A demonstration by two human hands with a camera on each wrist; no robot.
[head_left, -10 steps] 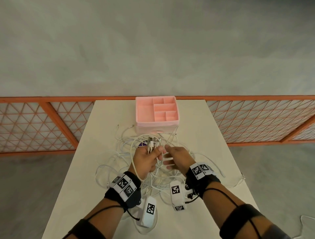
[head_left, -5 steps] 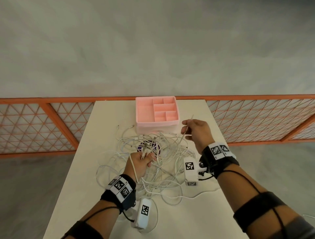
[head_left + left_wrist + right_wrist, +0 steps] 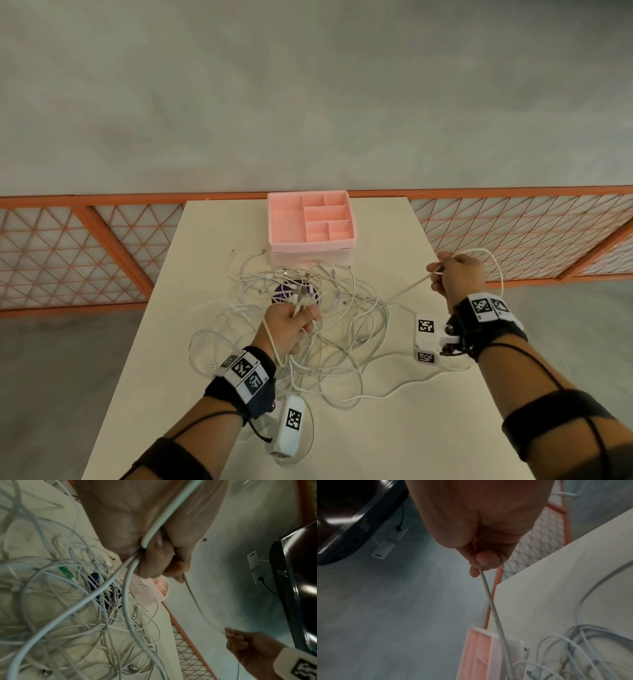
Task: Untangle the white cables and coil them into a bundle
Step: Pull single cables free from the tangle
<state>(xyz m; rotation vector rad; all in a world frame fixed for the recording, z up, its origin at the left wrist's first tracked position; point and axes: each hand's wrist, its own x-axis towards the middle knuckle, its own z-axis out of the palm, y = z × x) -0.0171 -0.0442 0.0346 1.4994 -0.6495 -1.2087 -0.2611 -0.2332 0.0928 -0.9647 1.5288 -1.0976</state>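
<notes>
A tangle of white cables (image 3: 329, 329) lies spread over the middle of the table (image 3: 428, 428). My left hand (image 3: 291, 325) grips a bunch of cable ends above the tangle, with plugs sticking up past the knuckles; the left wrist view shows cables (image 3: 130, 566) running out of the fist. My right hand (image 3: 452, 277) is raised past the table's right edge and pinches one white cable (image 3: 411, 286), stretched taut toward the pile. A loop of that cable arcs over its wrist. In the right wrist view the strand (image 3: 489, 597) runs from between thumb and finger down to the tangle.
A pink divided organiser box (image 3: 310, 224) stands at the table's far middle, just behind the cables. A purple disc (image 3: 286, 291) lies under the tangle. An orange lattice fence (image 3: 513, 236) runs behind the table. Bare tabletop shows at the near right.
My right hand left the left hand and swung out to the right and up, drawing one cable out taut. The left hand stayed over the tangle holding the cable ends.
</notes>
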